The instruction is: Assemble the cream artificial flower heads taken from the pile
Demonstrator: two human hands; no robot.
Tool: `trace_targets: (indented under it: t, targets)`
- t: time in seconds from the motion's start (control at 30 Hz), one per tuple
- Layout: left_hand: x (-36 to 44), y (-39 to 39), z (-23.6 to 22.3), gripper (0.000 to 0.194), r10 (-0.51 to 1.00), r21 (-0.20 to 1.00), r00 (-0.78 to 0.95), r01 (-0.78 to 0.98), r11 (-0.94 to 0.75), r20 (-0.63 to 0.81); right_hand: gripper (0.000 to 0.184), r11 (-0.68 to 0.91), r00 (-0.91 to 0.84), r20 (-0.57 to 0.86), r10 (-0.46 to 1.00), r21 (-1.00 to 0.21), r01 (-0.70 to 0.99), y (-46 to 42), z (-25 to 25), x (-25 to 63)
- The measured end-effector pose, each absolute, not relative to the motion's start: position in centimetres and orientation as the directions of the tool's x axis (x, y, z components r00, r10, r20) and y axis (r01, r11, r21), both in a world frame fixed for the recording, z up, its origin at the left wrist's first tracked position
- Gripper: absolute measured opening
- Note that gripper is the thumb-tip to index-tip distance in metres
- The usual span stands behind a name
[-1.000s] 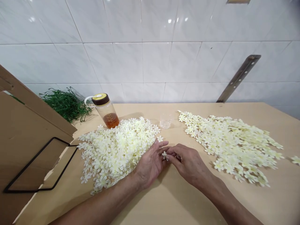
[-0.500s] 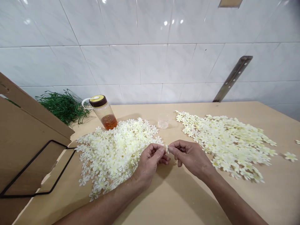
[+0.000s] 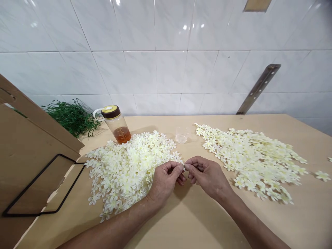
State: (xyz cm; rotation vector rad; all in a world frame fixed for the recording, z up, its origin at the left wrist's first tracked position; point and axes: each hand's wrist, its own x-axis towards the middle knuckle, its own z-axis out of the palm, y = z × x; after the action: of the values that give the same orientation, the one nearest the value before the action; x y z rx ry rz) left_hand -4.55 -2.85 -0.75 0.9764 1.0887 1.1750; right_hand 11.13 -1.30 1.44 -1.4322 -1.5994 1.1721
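Between the fingertips of both hands is a small white artificial flower (image 3: 184,167), mostly hidden by the fingers. My left hand (image 3: 166,178) pinches it with thumb and forefinger, beside the left flower pile. My right hand (image 3: 206,173) grips its other side, also in a thumb-and-forefinger pinch, with the two hands touching at the tips. A heaped pile of cream-white flowers (image 3: 129,166) lies left of the hands. A flatter spread of pale yellow flowers (image 3: 254,159) lies to the right.
Behind the left pile stands a bottle (image 3: 116,124) with amber liquid. A small clear cup (image 3: 181,135) sits at the back. Green artificial stems (image 3: 74,116) lie at the far left, behind a cardboard box (image 3: 31,155) and a black wire frame (image 3: 58,207). A tiled wall (image 3: 140,72) backs the table.
My left hand has turned from an open, palm-up pose into a pinch on the flower. My right hand keeps its pinch; the fingertips of both have come together.
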Motion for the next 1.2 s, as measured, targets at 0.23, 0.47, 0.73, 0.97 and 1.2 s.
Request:
trace_targets:
  t: [0.23, 0.47, 0.73, 0.97, 1.2]
  targets:
    - [-4.5, -2.8, -0.4, 0.028, 0.987, 0.970, 0.055, -0.184, 0.160, -0.152, 0.032, 0.083, -0.198, -0.014, 0.980, -0.877, 0.474, -1.5, 1.2, 11.4]
    - [-4.5, -2.7, -0.5, 0.028, 0.986, 0.973, 0.040, -0.159, 0.168, -0.163, 0.031, 0.185, -0.230, 0.068, 0.971, -0.822, 0.539, -1.9, 1.5, 11.2]
    - [-4.6, -2.6, -0.7, 0.027, 0.984, 0.967, 0.052, -0.187, 0.174, -0.168, 0.030, 0.240, -0.221, 0.125, 0.967, -0.729, 0.641, -2.2, 2.2, 10.7]
    - [-4.6, -2.9, -0.3, 0.029, 0.982, 0.950, 0.111, -0.257, 0.176, -0.152, 0.025, 0.250, -0.210, 0.143, 0.967, -0.690, 0.679, -2.1, 2.1, 10.7]
    - [-4.5, -2.9, -0.3, 0.027, 0.984, 0.958, 0.084, -0.232, 0.170, -0.155, 0.023, 0.247, -0.203, 0.145, 0.968, -0.689, 0.682, -2.0, 2.0, 10.8]
